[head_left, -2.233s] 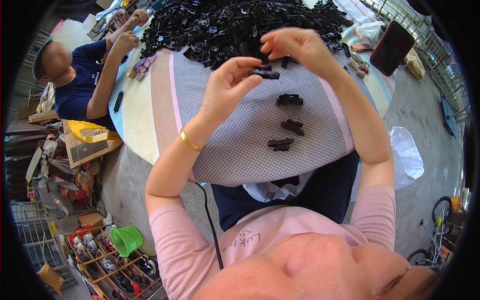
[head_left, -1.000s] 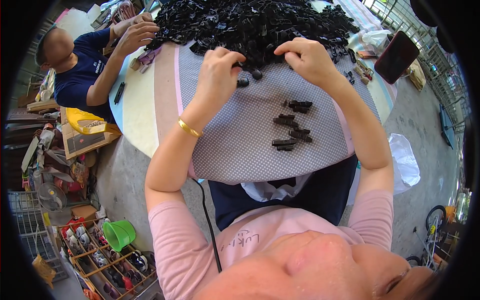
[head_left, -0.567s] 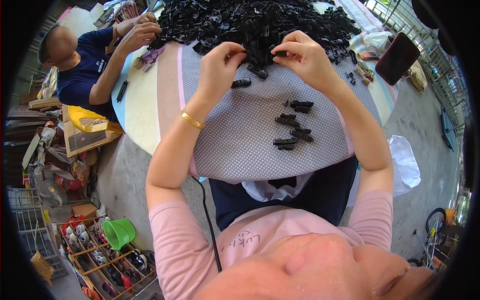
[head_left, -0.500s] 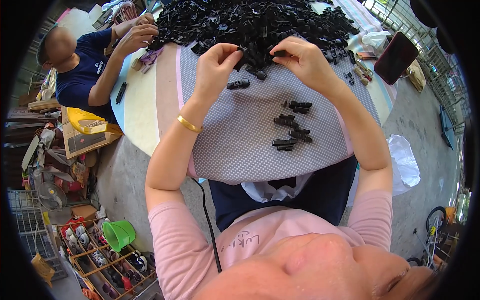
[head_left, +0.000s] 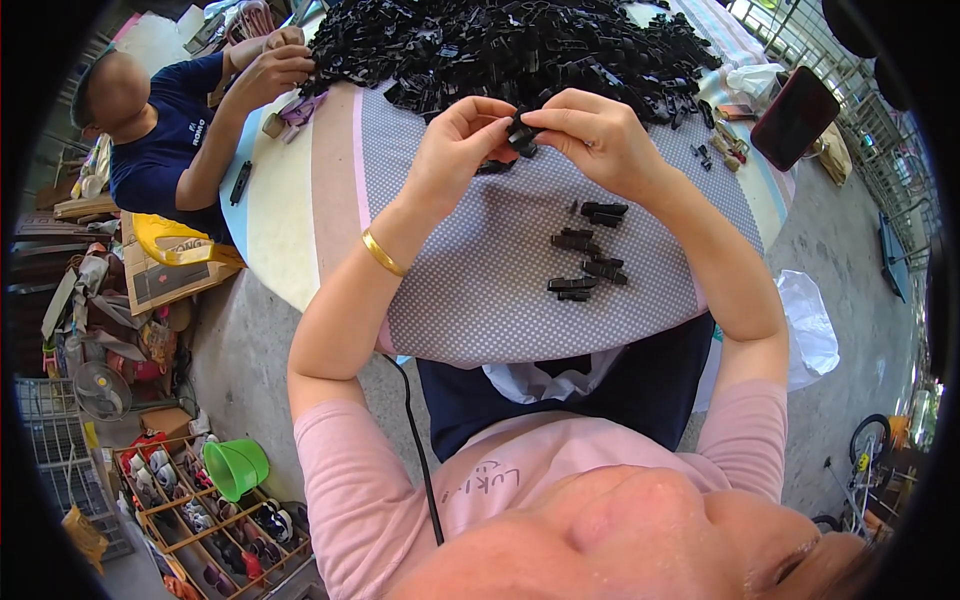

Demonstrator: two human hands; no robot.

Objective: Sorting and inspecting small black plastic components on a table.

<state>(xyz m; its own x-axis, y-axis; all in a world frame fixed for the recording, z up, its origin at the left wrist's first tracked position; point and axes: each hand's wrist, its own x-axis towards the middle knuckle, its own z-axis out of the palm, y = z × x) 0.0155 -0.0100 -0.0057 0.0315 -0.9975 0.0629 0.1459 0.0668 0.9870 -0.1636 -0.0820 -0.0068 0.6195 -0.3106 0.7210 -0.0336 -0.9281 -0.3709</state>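
My left hand [head_left: 455, 150] and my right hand [head_left: 603, 138] meet over the table's far middle. Both pinch a small black plastic part [head_left: 521, 134] between thumb and fingertips; its exact kind is too small to make out. Beneath my left fingers another black part [head_left: 493, 168] lies on the cloth, partly covered. Several finished-looking black pieces [head_left: 575, 239] lie in a loose group on the dotted grey cloth, nearer to me. Just beyond my hands rises a large heap of black plastic parts [head_left: 440, 50].
The round table [head_left: 450, 330] has a striped, dotted cover. A phone [head_left: 795, 118] stands upright at its right, beside small brownish objects [head_left: 727, 148]. At the left a person in a dark shirt [head_left: 165, 130] handles parts at the heap. One black piece [head_left: 240, 183] lies near that person.
My hands have come together from either side of the heap's near edge, moving slightly nearer to me. The black parts they held apart now touch between my fingertips.
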